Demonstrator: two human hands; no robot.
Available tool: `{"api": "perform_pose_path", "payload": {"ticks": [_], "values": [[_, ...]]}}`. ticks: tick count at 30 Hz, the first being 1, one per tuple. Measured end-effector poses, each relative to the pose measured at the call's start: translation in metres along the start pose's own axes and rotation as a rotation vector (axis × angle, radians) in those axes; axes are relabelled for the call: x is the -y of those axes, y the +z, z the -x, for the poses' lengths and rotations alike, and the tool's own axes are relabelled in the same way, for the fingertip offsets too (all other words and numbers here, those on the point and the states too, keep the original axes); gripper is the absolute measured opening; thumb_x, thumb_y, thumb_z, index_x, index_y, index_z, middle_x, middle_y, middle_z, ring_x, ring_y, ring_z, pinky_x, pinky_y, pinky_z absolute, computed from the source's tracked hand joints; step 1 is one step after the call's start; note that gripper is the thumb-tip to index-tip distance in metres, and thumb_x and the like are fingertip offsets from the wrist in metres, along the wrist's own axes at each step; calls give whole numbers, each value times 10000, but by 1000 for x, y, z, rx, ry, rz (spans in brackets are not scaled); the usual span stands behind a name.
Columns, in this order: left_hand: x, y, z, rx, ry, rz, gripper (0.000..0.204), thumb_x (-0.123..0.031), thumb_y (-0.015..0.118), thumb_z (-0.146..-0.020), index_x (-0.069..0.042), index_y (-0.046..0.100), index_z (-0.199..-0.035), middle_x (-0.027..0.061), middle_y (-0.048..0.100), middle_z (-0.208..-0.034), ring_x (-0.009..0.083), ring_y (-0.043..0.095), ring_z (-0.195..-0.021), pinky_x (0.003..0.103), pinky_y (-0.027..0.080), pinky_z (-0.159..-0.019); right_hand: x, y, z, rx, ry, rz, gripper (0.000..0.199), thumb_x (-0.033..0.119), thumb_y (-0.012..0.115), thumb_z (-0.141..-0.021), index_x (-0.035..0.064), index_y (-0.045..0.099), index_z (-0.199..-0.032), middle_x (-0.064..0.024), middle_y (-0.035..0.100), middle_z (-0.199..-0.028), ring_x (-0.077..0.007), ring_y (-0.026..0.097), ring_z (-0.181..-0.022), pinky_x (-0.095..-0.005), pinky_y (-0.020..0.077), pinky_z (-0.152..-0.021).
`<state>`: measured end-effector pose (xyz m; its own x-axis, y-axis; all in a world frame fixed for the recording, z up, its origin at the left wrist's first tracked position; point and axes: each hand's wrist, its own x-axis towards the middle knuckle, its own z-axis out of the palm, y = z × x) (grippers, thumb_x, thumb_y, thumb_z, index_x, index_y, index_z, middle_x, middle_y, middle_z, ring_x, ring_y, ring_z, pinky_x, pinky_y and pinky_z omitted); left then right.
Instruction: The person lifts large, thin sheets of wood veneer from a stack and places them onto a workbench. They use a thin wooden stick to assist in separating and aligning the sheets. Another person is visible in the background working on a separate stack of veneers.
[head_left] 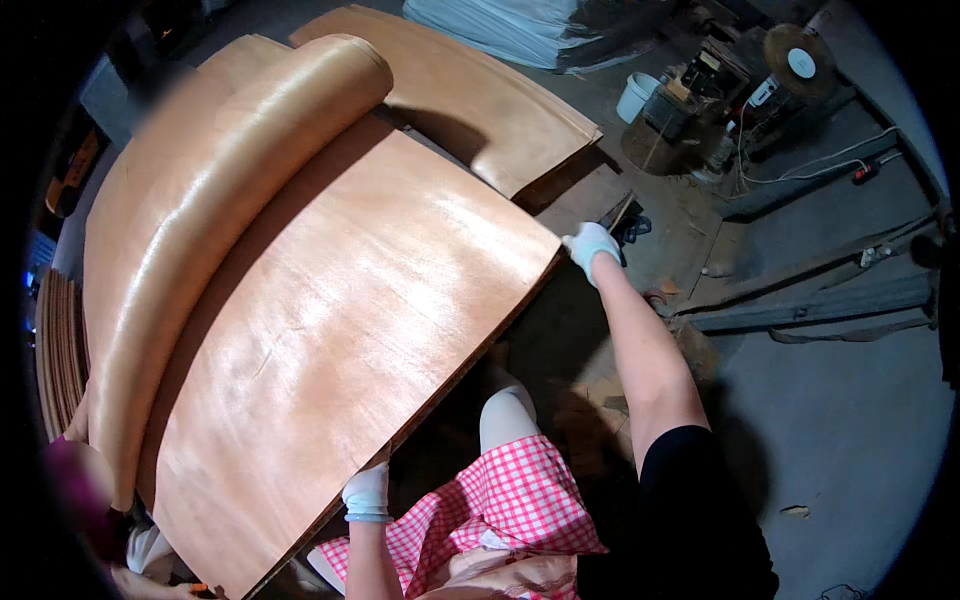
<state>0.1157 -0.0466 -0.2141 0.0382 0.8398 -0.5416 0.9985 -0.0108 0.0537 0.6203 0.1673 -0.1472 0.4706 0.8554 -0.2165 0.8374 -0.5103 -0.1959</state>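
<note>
A large thin reddish-brown veneer sheet lies across a stack in front of me. Its far side curls up and over into a long roll. My left hand, in a white glove, grips the sheet's near edge at the lower middle. My right hand, also gloved, holds the sheet's right corner with my arm stretched out. Below me are my pink checked apron and one knee in white.
A second stack of veneer lies behind. A white bucket and a cluttered machine with a round disc stand at the upper right, with cables on the concrete floor. Another person's arm is at the lower left.
</note>
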Motion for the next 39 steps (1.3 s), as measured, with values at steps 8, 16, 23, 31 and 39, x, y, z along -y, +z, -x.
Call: {"api": "perform_pose_path", "payload": {"ticks": [8, 16, 23, 31, 39], "values": [[-73, -58, 80, -882, 486, 448, 302, -169, 730, -776, -14, 636, -1017, 176, 657, -956, 351, 641, -887, 446, 518, -800, 29, -6, 104, -423, -579, -53, 228, 267, 629, -843, 47, 674, -887, -183, 665, -973, -433, 539, -1097, -465, 364, -1040], [-62, -78, 125, -771, 225, 1171, 401, -168, 814, -710, -11, 625, -1027, 128, 614, -1000, 223, 631, -846, 308, 539, -695, 168, -1, 317, 281, -1263, -463, 124, 168, 657, -803, 55, 618, -834, -140, 639, -1063, -337, 551, -1114, -457, 372, -1045], [-8, -50, 157, -756, 144, 1882, 167, -56, 664, -821, -5, 616, -973, 52, 628, -908, 122, 603, -837, 267, 504, -759, 233, 27, 410, 730, -1217, -733, 170, 140, 665, -842, 10, 614, -938, -197, 568, -1211, -295, 542, -1146, -374, 440, -946], [51, -28, 151, -908, -155, 2426, 96, 2, 671, -854, -22, 620, -932, 62, 659, -815, 132, 624, -730, 236, 513, -663, 288, 7, 377, 401, -1066, -823, 291, 138, 601, -910, -6, 606, -1164, -156, 568, -1273, -234, 589, -1081, -327, 460, -939], [101, -2, 147, -1032, -364, 2338, 111, 6, 691, -840, -22, 638, -932, 58, 662, -783, 144, 639, -670, 236, 509, -586, 294, -9, 360, 562, -1199, 288, 333, 347, 562, -895, 59, 680, -1013, -170, 663, -1030, -344, 614, -985, -413, 487, -850]]}}
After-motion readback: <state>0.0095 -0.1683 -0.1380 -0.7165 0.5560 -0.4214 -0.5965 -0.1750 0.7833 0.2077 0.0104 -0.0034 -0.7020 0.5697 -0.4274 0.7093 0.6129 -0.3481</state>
